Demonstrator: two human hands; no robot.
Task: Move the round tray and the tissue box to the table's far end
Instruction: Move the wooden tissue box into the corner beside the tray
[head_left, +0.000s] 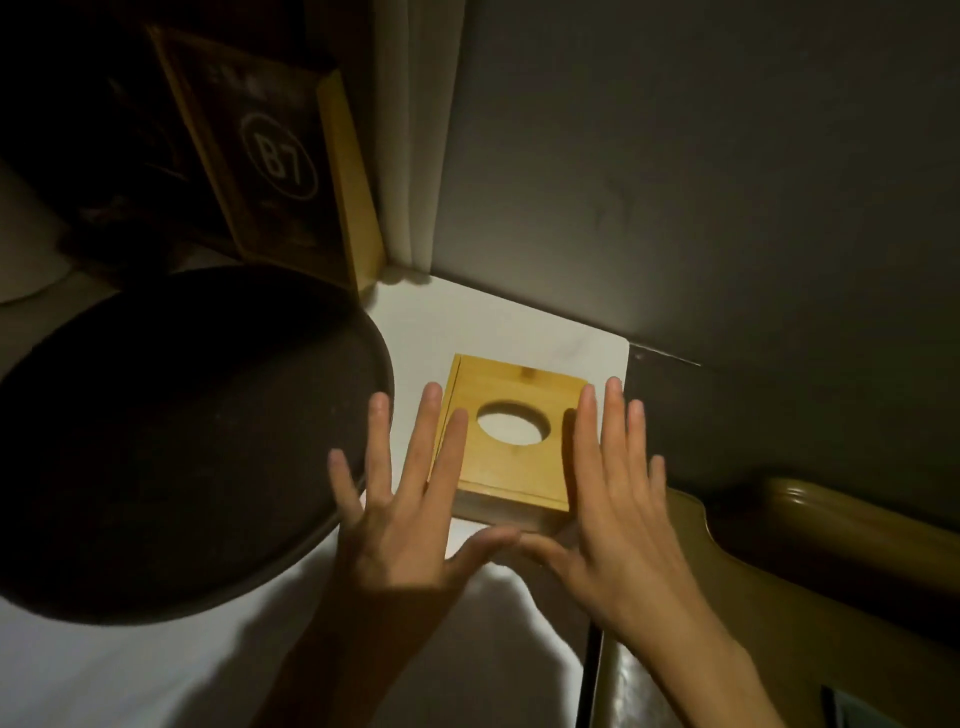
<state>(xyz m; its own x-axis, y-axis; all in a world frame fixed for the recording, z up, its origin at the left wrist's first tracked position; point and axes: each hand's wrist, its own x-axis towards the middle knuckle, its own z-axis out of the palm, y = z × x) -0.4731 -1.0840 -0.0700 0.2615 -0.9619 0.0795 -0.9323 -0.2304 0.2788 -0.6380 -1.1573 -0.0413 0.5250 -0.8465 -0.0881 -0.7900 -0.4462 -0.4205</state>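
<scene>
A square wooden tissue box (511, 467) with an oval hole in its lid sits on the white table (467, 332), near the corner by the wall. My left hand (410, 509) is spread flat along the box's left side, fingers apart. My right hand (618, 499) is spread along its right side, and both thumbs meet at the near edge. Neither hand is closed around the box. The dark round tray (171, 447) lies to the left, its rim close to my left hand.
A wooden-framed sign marked B7 (275, 156) stands at the back left behind the tray. A grey wall (675, 182) bounds the table's far side. A glossy wooden chair back (810, 561) sits just right of the table's edge.
</scene>
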